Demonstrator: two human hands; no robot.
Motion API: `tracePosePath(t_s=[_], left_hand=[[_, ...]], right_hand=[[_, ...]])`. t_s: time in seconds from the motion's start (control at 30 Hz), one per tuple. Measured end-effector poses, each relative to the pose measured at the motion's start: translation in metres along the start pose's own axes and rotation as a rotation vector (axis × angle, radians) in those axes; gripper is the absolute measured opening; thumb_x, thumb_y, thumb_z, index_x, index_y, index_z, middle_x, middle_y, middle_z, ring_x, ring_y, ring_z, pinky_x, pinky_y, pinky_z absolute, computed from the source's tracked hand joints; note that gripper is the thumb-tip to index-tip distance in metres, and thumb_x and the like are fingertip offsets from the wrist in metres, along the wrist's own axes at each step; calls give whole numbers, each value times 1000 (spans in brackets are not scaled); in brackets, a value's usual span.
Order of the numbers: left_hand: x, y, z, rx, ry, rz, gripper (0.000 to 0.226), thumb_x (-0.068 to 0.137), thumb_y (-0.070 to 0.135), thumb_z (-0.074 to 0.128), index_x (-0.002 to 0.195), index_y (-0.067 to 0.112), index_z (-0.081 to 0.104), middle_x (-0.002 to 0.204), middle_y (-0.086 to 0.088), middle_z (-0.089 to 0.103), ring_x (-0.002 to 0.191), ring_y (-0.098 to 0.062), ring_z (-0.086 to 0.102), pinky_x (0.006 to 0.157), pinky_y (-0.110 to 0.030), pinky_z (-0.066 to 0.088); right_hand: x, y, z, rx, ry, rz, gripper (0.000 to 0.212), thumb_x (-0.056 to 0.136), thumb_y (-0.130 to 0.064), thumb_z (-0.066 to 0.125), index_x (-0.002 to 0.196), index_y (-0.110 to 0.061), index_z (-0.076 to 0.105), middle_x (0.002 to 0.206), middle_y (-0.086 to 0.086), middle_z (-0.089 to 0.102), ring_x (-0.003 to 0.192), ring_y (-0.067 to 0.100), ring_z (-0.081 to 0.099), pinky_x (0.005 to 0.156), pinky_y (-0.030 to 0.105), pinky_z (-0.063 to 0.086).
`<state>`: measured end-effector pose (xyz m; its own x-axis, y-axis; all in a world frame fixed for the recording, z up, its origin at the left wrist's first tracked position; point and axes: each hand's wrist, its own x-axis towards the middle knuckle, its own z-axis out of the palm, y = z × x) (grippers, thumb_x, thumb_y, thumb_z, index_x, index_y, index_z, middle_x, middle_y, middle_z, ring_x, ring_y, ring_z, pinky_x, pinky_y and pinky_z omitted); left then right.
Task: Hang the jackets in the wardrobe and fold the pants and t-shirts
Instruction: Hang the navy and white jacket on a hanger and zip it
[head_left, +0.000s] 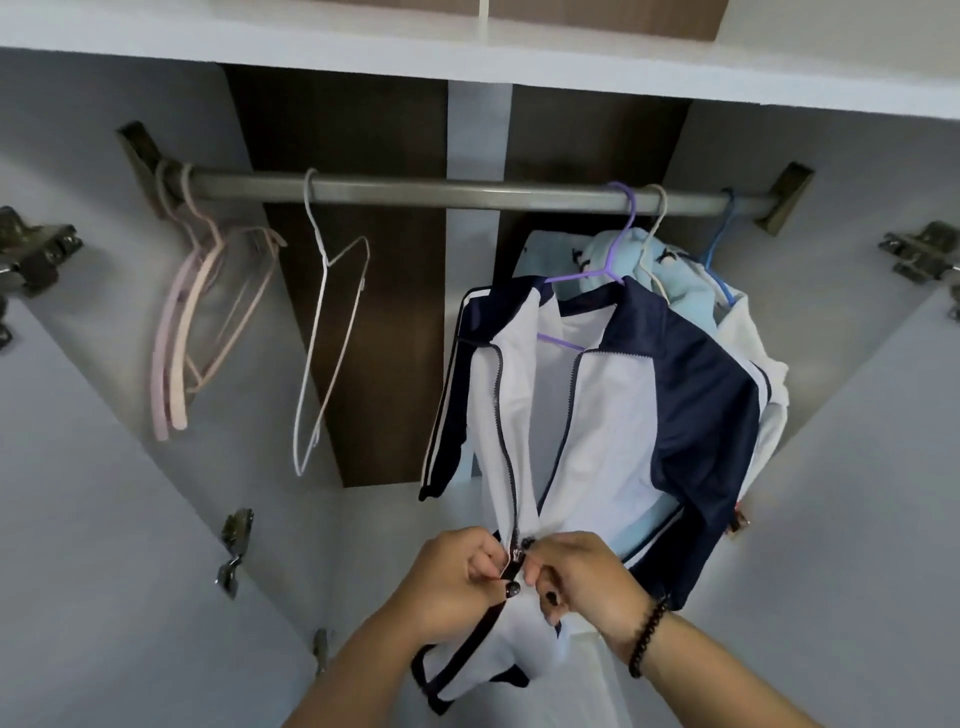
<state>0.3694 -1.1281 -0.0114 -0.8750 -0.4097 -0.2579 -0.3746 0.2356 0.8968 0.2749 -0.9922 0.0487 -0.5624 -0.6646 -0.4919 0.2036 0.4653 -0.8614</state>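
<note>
Head view
Wardrobe: open, with a metal rail (467, 193) running across it under a white shelf (519, 62).
Jacket: a white and navy jacket (623, 415) hangs on a purple hanger (602, 270) from the right part of the rail, its front unzipped and spread wide at the collar.
Left hand: the left hand (457, 577) pinches the lower left edge of the jacket front, fingers curled tight at the bottom of the zip.
Right hand: the right hand (582, 577) pinches the opposite edge, fingers clamped on the cloth just beside the left hand; a dark beaded bracelet (647, 636) sits on its wrist.
Zip: the 2 halves meet between the hands at the slider (515, 555).
Behind the jacket: a light blue garment (670, 291) and a white garment (763, 364) hang close against it.
Spare hangers: 1 white hanger (324, 332) hangs near mid-rail; a bunch of pink hangers (192, 322) hangs at the far left end.
</note>
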Motion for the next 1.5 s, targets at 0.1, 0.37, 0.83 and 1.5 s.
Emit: tracePosePath(t_s=[0.1,0.37,0.83,1.5], left_hand=[[9,2,-34,-94,-111,-35,31,56,12,75,85,19,66,79,3,69,72,-10,63,69,-23,50],[36,31,-73,-119,-257,-75,18,84,7,68,94,21,68,89,5,72,81,-4,67,75,-18,53],[43,8,-29,205,21,-70,22,61,24,68,68,18,48,62,8,58,55,-7,51,52,-22,37],[5,-12,30,-68,-29,-84,27,64,32,87,78,21,66,70,10,68,68,-1,61,66,-14,46]], right_hand=[[-1,0,31,49,-38,-43,19,68,-9,54,50,-7,56,40,7,42,35,19,41,39,19,36],[14,10,63,57,-16,-112,20,66,-17,48,49,-12,57,39,9,45,34,21,43,42,21,37],[11,23,38,-139,-77,65,36,82,-8,45,51,-15,62,44,5,52,41,14,50,52,25,45],[7,18,-18,-96,-70,39,32,81,2,48,50,-7,57,35,8,39,30,22,37,40,22,34]])
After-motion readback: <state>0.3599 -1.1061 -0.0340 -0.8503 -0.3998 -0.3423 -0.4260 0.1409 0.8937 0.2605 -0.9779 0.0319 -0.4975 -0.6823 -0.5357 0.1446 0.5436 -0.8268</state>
